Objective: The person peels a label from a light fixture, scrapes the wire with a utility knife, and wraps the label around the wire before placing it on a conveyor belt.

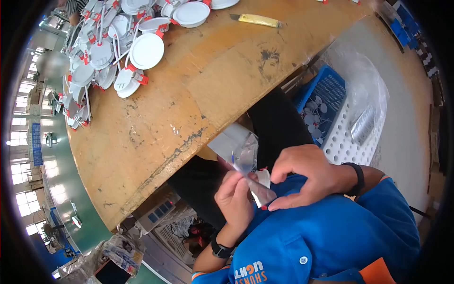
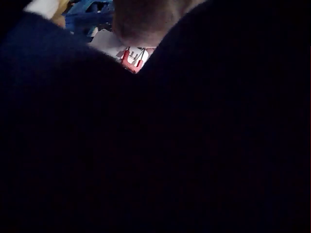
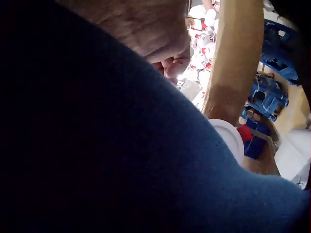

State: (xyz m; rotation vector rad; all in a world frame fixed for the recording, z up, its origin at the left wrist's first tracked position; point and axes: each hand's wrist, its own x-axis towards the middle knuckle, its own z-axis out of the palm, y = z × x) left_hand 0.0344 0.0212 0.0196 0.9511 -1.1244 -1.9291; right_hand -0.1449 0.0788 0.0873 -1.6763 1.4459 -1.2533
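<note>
Over the lap in the head view, my left hand (image 1: 235, 199) pinches a small white downlight (image 1: 263, 177) between thumb and fingers. A blurred greyish piece crosses it, and a blue-tipped wire (image 1: 232, 157) sticks up past the fingertips. Beside it my right hand (image 1: 305, 177) has thumb and index spread apart, the thumb tip right at the downlight's lower end. A red spring clip (image 2: 131, 60) shows in the dark left wrist view. A round white lamp face (image 3: 229, 138) with a red clip appears in the right wrist view. Sleeve cloth hides most of both wrist views.
Many white downlights with red clips (image 1: 146, 51) are heaped on the wooden table (image 1: 156, 128). A yellow box cutter (image 1: 257, 20) lies farther along. A blue crate (image 1: 326, 85) holds more lamp parts beside a perforated white stool (image 1: 347, 137). Clear plastic (image 1: 248, 146) lies over the lap.
</note>
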